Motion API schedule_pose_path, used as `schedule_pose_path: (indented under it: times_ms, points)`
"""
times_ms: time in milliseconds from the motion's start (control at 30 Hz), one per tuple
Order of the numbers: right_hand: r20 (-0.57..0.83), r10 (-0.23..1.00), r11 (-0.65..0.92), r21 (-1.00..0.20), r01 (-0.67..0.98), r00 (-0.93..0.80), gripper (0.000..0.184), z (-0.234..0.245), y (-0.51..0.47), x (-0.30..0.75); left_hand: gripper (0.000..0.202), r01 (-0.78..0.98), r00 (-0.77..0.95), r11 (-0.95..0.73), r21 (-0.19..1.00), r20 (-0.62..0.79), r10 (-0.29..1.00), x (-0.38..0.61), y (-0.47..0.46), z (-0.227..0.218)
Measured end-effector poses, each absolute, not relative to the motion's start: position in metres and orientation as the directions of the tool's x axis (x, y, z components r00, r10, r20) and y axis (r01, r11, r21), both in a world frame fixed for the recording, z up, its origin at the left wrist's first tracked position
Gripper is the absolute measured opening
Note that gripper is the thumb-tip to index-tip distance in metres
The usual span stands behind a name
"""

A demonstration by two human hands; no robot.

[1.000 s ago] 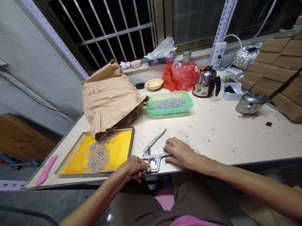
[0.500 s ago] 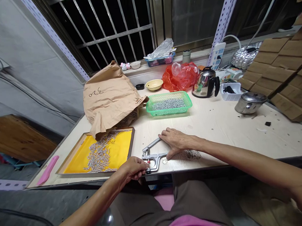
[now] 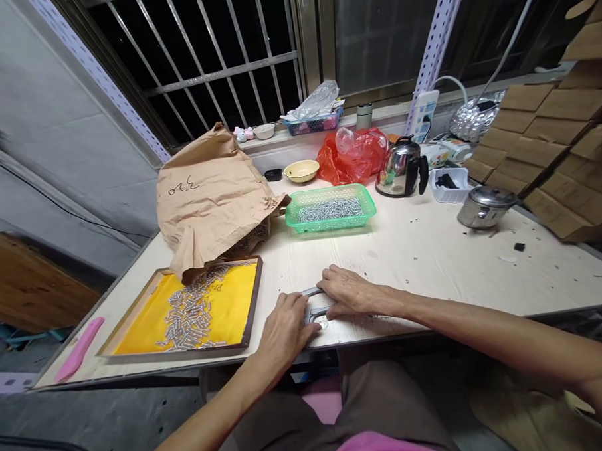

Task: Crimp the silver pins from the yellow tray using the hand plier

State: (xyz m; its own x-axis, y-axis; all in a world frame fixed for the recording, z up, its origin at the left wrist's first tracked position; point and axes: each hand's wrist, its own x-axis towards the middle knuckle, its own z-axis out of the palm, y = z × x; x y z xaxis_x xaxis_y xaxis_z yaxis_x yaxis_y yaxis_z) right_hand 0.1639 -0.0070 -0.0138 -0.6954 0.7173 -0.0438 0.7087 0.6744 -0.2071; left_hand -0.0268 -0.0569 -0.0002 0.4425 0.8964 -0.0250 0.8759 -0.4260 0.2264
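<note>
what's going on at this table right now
A person has both hands on a metal tool at the near edge of the table. The left hand covers one end, while the right hand has its fingers and thumb at the ends of the two handles. To the left, a yellow-bottomed tray holds loose metal pieces, with a paper bag overhanging its back. Farther back, a green basket holds more small metal pieces.
</note>
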Motion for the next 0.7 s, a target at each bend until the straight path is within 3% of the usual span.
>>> schedule_pose_path:
  times_ms: [67,200,333,533,700]
  points:
    - [-0.034,0.708,0.684,-0.214,0.697,-0.705,0.053,-0.021,-0.005,0.168,0.050,0.850,0.505,-0.490,0.192,-0.033,0.863,-0.021,-0.047,-0.005]
    - [-0.060,0.718,0.657,-0.270,0.704,-0.693,0.065,-0.023,-0.004,0.184,0.056,0.826,0.561,-0.546,0.143,-0.097,0.822,-0.019,-0.033,-0.008]
    - [-0.079,0.730,0.629,-0.312,0.712,-0.679,0.053,-0.014,-0.012,0.193,0.061,0.830,0.557,-0.552,0.074,-0.107,0.824,-0.013,-0.029,-0.003]
    - [-0.088,0.757,0.597,-0.310,0.740,-0.647,0.029,0.001,-0.026,0.186,0.034,0.735,0.676,-0.653,0.182,-0.124,0.726,0.001,-0.022,0.000]
    - [-0.094,0.761,0.596,-0.288,0.750,-0.641,0.015,0.000,-0.029,0.180,0.012,0.746,0.661,-0.633,0.205,-0.116,0.741,-0.001,-0.019,-0.005]
